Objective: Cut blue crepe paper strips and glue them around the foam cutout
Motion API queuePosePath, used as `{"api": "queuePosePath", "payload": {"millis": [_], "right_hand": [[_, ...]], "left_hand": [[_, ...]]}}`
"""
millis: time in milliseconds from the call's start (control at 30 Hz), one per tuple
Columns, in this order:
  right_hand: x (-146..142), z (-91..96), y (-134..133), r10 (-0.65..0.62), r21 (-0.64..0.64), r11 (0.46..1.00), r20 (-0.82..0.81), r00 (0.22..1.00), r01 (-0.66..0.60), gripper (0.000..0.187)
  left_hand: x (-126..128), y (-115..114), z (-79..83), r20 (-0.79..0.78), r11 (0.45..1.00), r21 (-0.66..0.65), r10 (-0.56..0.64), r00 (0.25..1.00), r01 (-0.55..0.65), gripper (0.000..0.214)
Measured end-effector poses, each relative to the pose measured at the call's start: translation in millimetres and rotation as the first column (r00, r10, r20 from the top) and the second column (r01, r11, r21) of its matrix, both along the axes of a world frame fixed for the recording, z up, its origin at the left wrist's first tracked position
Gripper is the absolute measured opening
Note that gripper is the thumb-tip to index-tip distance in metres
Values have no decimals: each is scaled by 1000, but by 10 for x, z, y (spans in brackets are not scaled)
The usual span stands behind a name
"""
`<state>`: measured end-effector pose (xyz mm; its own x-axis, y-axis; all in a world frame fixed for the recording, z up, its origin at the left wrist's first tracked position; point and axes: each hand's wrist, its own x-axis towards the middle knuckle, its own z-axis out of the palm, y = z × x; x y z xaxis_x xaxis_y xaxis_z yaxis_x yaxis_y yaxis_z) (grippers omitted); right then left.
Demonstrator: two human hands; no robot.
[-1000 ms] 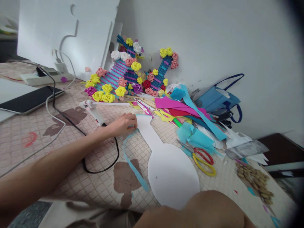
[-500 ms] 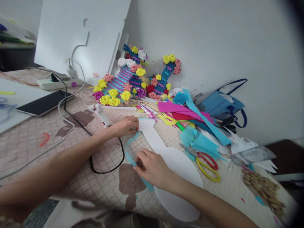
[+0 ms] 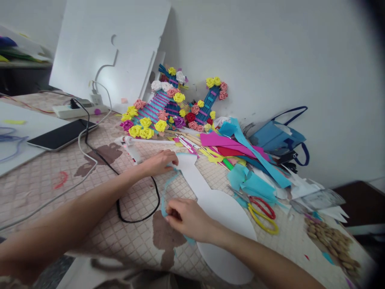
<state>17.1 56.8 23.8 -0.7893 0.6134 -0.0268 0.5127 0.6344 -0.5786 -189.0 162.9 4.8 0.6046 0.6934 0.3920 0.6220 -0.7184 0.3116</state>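
Note:
A white paper cutout (image 3: 227,224), round at the near end with a narrow neck, lies flat on the table. Along the far end of its neck shows a light-blue edging. My left hand (image 3: 165,161) is closed at that end, fingers pinched on a thin light-blue paper strip (image 3: 164,196). The strip curves down from there, off the cutout's left side, to my right hand (image 3: 189,218). Its fingers are pinched on the strip beside the round part, and its wrist passes over the cutout. A white glue gun (image 3: 132,150) rests just beyond my left wrist.
Scissors (image 3: 262,214) with red and yellow handles lie right of the cutout, near coloured paper strips (image 3: 234,146). Paper-flower decorations (image 3: 162,106) stand against the wall. Cables (image 3: 135,220) cross the left side by a tablet (image 3: 61,134). Peanuts (image 3: 331,245) lie at right.
My right hand has shifted slightly left and its fingers have curled tighter, drawing the blue strip into a leftward bow. My left hand stays at the neck's end. The view has tilted slightly.

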Motion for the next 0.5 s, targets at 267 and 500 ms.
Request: {"api": "queuePosePath", "payload": {"millis": [267, 500], "right_hand": [[117, 141, 4, 26, -146, 989, -33, 999, -31, 7], [187, 221, -10, 22, -177, 984, -37, 999, -29, 5]], "left_hand": [[33, -29, 5, -60, 998, 11, 56, 997, -56, 19], [43, -19, -15, -27, 997, 50, 58, 998, -57, 20]]}}
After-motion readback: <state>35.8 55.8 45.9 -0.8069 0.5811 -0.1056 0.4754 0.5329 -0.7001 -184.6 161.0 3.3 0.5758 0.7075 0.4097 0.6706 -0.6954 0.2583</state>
